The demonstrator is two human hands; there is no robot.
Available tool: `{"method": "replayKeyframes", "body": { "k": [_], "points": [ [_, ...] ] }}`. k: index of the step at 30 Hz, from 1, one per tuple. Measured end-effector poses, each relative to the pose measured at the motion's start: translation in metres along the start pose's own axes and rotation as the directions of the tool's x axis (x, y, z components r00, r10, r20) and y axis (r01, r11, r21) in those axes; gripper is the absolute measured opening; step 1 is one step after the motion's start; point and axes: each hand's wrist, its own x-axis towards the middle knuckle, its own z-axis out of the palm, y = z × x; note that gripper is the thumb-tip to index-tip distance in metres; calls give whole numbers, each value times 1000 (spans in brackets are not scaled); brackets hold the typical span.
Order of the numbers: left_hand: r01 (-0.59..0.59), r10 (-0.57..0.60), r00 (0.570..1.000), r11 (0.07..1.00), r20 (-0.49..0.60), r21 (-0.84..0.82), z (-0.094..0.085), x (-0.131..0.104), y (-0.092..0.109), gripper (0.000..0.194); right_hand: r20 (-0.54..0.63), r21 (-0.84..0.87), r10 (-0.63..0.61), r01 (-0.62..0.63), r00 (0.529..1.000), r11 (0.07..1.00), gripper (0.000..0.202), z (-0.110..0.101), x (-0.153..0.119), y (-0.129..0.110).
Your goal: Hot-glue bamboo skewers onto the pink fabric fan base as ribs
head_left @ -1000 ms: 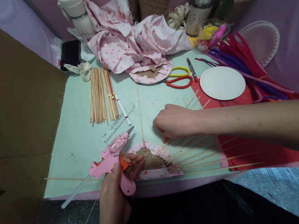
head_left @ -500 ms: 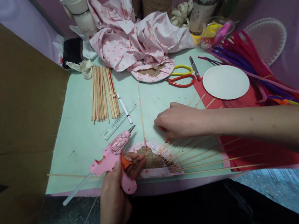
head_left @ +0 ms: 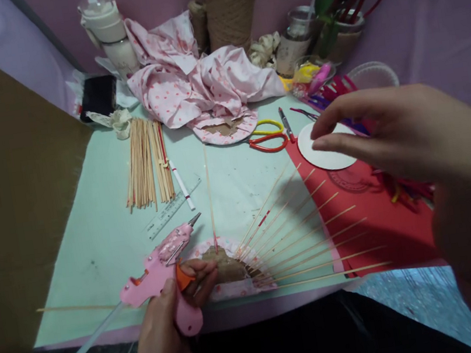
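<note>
My left hand is wrapped round the handle of a pink glue gun, its metal tip pointing up and right. Just beyond those fingers lies a cloth-edged cardboard half-disc at the table's front edge. Several thin sticks fan out from its right side, and one upright stick rises from its top. Raised over the right part of the table, my right hand has thumb and forefinger apart with nothing between them. It hangs above a white paper disc and partly hides it.
A bundle of sticks, a ruler and a white marker lie at the left. Behind are crumpled pink cloth, scissors, a bottle and twine. Red sheets cover the right side.
My right hand has risen from beside the half-disc and moved right, its fingers now parted. My left hand still holds the glue gun. The view has shifted, so things sit lower and further left.
</note>
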Motion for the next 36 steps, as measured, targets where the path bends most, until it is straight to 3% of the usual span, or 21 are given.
{"method": "replayKeyframes", "body": {
  "k": [3, 6, 10, 15, 18, 21, 25, 29, 36],
  "points": [
    [27, -27, 1000, 1000, -5, 14, -3, -1, 0, 34, -115, -31, 78, -82, 990, 996, 32, -13, -15, 7],
    [34, -34, 999, 999, 1, 5, -7, 0, 0, 36, -111, -38, -26, 22, 994, 999, 28, -3, -33, 6],
    [12, -11, 1000, 1000, 7, -15, -9, 1, -2, 34, -16, -66, -246, 245, 969, 967, 38, 46, -66, -19],
    [20, -21, 998, 1000, 58, 20, -5, 0, -4, 37, 165, -58, -379, 392, 911, 918, 113, 115, -107, -62],
    [21, -22, 999, 1000, 48, 13, -1, -2, -4, 36, 230, -27, -387, 403, 893, 915, 123, 136, -115, -71],
    [19, -19, 999, 1000, 48, -7, 3, -5, -4, 35, 246, -23, -385, 402, 890, 915, 123, 139, -114, -70],
    [-14, 15, 999, 1000, 31, -25, 4, -5, -6, 35, 200, -123, -336, 364, 920, 923, 114, 130, -107, -68],
    [-22, 22, 997, 1000, 72, -6, 3, -3, -7, 34, 173, -173, -323, 352, 930, 920, 103, 128, -105, -67],
    [-61, 60, 994, 998, 89, 13, 3, -4, -8, 35, 203, -85, -364, 386, 909, 918, 101, 134, -108, -72]
  ]
}}
